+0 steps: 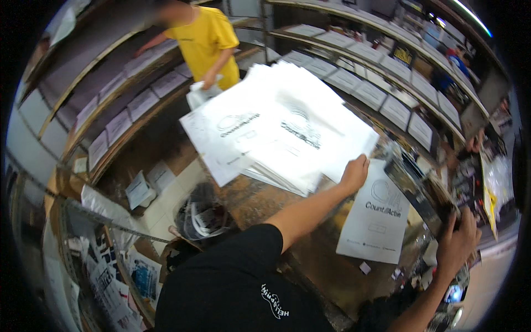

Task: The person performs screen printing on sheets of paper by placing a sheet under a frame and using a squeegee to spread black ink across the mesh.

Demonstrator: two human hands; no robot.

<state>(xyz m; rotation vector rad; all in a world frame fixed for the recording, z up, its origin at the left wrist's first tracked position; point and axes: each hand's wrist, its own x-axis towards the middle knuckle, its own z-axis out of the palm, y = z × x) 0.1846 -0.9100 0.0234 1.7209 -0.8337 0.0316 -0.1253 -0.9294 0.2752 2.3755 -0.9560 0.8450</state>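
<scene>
My left hand (355, 172) is closed on the lower right edge of a white printed sheet (354, 144). That sheet lies against a loose, fanned pile of similar white sheets (260, 138) with dark line prints, partly blurred. Another printed sheet (373, 221) lies flat on the worn table (260, 205), to the right of my left forearm. At the right, my right hand (460, 240) has its fingers bent around the near end of a dark, flat frame (417, 191). The frame's far end sits beside the lone sheet; what it carries underneath is hidden.
A person in a yellow shirt (207, 41) stands beyond the pile, one hand at a rack. Shelves (365, 52) with rows of white sheets line the back and left. A bin in a dark bag (202, 216) stands left of the table. Clutter and a plastic bag (498, 180) crowd the right.
</scene>
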